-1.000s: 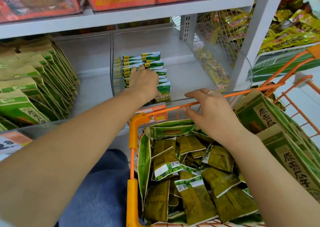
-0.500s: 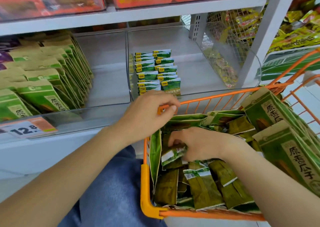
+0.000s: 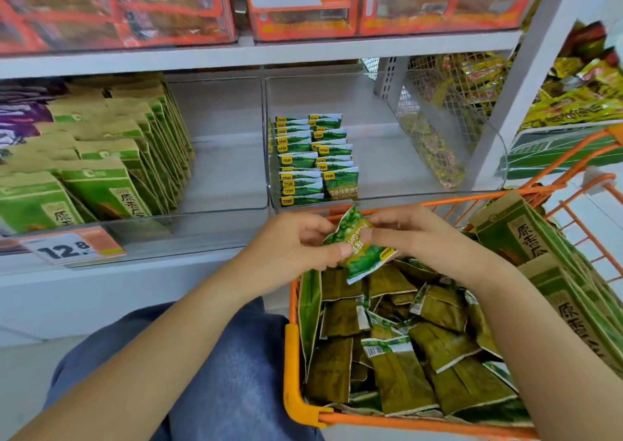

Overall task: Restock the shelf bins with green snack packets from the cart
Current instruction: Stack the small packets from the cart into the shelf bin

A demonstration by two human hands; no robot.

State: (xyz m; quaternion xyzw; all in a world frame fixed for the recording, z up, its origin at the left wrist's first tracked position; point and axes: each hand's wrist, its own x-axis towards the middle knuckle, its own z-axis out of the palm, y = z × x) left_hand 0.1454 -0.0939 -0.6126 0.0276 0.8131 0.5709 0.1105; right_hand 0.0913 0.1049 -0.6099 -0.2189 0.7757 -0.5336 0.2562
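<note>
Left hand (image 3: 296,248) and right hand (image 3: 414,238) together pinch one green snack packet (image 3: 360,248), held tilted above the front edge of the orange cart (image 3: 303,403). Loose packets (image 3: 397,349) fill the cart below. Two upright rows of packets (image 3: 313,159) stand at the left of the clear shelf bin (image 3: 387,157), directly behind the hands.

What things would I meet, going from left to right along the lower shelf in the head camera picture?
Purple packets → rows of large green and brown packets → bare strip of shelf floor → clear divider → two rows of small green packets → wire mesh divider → yellow packets.
</note>
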